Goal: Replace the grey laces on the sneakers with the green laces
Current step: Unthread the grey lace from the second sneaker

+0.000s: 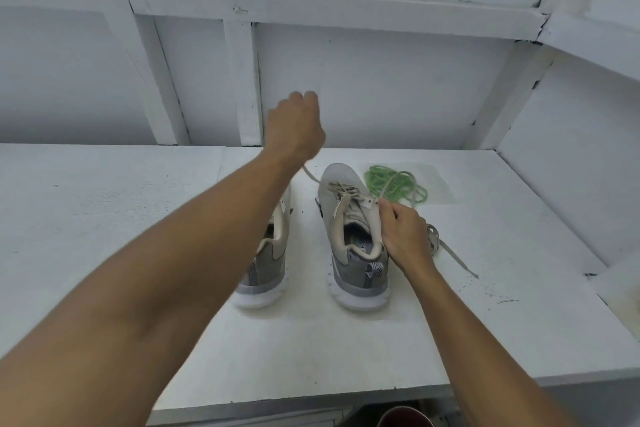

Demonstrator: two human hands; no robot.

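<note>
Your left hand, high at frame centre, is fisted on the grey lace threaded in the right sneaker while your right hand pinches its eyelet edge, so a snagged pull could drag the shoe into the green laces just upper right.

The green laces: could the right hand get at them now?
Probably yes. The green laces lie just beyond the right hand, nothing between; but it now pinches the grey lace.
</note>
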